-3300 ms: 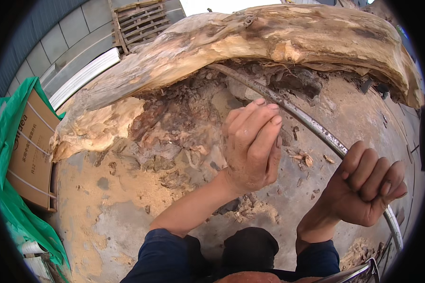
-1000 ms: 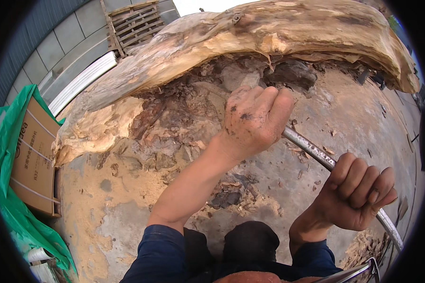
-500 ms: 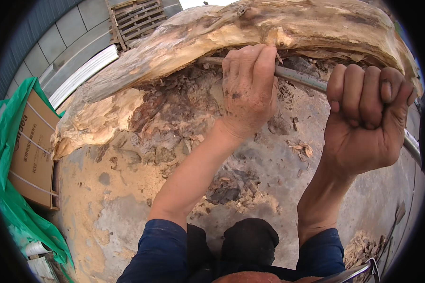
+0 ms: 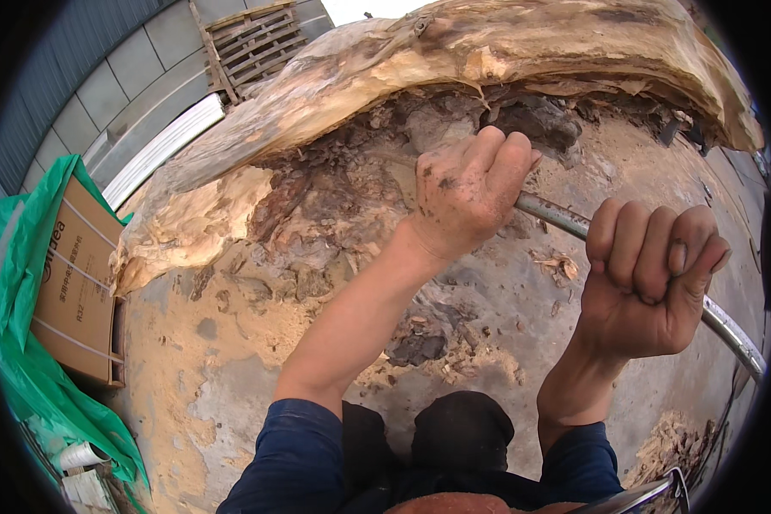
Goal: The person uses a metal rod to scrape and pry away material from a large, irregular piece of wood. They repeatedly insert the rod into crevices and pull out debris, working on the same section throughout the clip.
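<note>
The left hand (image 4: 473, 190) and right hand (image 4: 649, 278) both wrap around one metal bar (image 4: 557, 215), spaced apart along it, presumably for leverage and steadiness. The bar slants above the dusty ground (image 4: 218, 385); its end beyond the left hand is hard to make out. Ahead lies a thick log (image 4: 557, 51). Far left, a green sheet (image 4: 10, 291) partly covers a cardboard box (image 4: 79, 283), perhaps against dust.
</note>
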Tool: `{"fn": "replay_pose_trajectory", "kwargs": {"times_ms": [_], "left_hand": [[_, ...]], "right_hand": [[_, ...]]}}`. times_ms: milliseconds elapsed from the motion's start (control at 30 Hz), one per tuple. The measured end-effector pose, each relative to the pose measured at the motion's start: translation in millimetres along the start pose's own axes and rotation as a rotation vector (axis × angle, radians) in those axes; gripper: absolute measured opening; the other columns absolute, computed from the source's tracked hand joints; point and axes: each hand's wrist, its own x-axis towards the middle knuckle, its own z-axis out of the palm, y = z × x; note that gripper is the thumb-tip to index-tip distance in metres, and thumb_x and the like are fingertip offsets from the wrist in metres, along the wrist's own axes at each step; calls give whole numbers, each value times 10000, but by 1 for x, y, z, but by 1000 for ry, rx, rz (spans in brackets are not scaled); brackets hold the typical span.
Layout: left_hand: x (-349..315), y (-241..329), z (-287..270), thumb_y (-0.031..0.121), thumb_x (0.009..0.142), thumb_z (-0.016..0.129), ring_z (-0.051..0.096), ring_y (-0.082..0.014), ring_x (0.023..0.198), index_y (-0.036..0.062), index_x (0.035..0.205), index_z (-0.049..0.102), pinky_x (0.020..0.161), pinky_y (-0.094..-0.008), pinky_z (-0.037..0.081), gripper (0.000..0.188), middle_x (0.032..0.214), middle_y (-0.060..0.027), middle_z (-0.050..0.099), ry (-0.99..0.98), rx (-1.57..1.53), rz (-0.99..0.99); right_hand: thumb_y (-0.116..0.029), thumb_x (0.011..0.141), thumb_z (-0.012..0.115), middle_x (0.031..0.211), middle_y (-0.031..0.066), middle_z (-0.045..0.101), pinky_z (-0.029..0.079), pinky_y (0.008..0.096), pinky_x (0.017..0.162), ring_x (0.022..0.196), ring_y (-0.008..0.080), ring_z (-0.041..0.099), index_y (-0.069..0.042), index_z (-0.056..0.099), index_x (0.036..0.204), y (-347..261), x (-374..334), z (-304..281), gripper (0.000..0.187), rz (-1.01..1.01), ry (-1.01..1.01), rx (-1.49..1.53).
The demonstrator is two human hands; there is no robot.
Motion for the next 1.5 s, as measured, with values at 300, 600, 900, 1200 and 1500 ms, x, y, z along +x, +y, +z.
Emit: {"fn": "replay_pose_trajectory", "kwargs": {"times_ms": [300, 600, 900, 1200, 1500], "left_hand": [[24, -9, 14, 117, 856, 764, 509, -178, 482, 42, 967, 627, 426, -315, 385, 192, 641, -39, 467, -20, 76, 185], [21, -17, 21, 121, 826, 794, 506, -143, 482, 25, 985, 641, 412, -292, 385, 241, 643, -16, 454, -19, 120, 283], [10, -16, 22, 84, 810, 808, 521, -158, 492, 4, 1031, 650, 412, -294, 393, 284, 653, -32, 496, -98, 37, 226], [-3, -53, 17, 55, 715, 830, 592, -197, 549, 9, 1044, 632, 473, -318, 466, 387, 698, -70, 578, -161, -16, 160], [18, -35, 5, -13, 840, 722, 673, -256, 985, -12, 1199, 614, 809, -352, 534, 374, 1074, -141, 681, 32, 67, 83]], "right_hand": [[-381, 1125, 385, 535, -74, 305, 273, 280, 547, 487, 94, 227, -173, 420, 843, 5, -10, -24, 352, -117, 54, 132], [-325, 1082, 476, 515, -88, 304, 254, 255, 494, 446, 86, 224, -196, 444, 802, 14, -20, -43, 310, -155, 138, 226], [-324, 1080, 457, 487, -83, 300, 256, 255, 528, 429, 80, 207, -181, 461, 801, 14, -14, -49, 313, -110, 23, 207], [-324, 1094, 436, 541, -71, 307, 266, 281, 546, 484, 99, 241, -182, 432, 836, 34, -4, -28, 295, -49, 0, 145], [-204, 1063, 433, 578, -53, 303, 291, 288, 570, 525, 100, 249, -155, 409, 815, 44, 35, -25, 253, -69, -85, 217]]}}
